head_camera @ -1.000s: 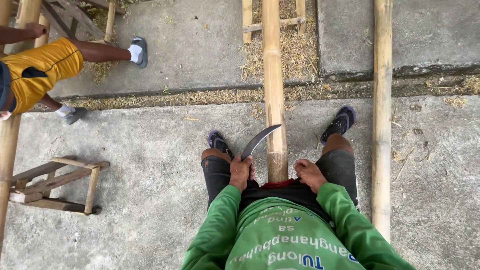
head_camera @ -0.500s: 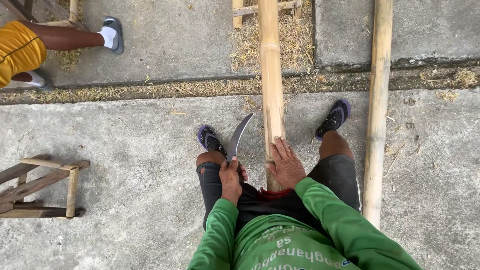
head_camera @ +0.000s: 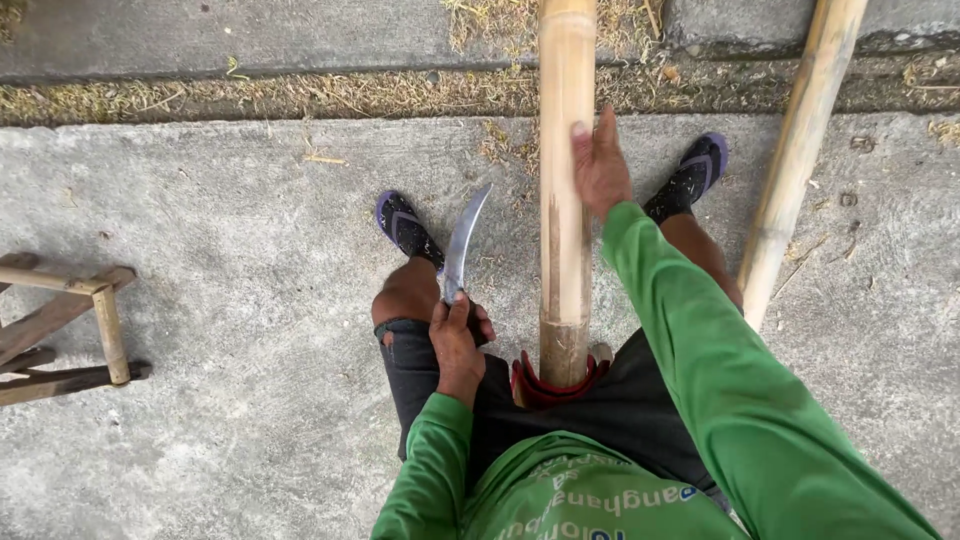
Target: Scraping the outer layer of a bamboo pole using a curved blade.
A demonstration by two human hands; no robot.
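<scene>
Two hands: left hand grips knife, right hand steadies bamboo pole.

Smooth tan bamboo pole, dull grey metal blade, rough matt concrete floor

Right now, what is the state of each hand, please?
Left hand: closed around the handle of the curved knife.
Right hand: open, resting flat on the bamboo pole, not gripping it.
</scene>
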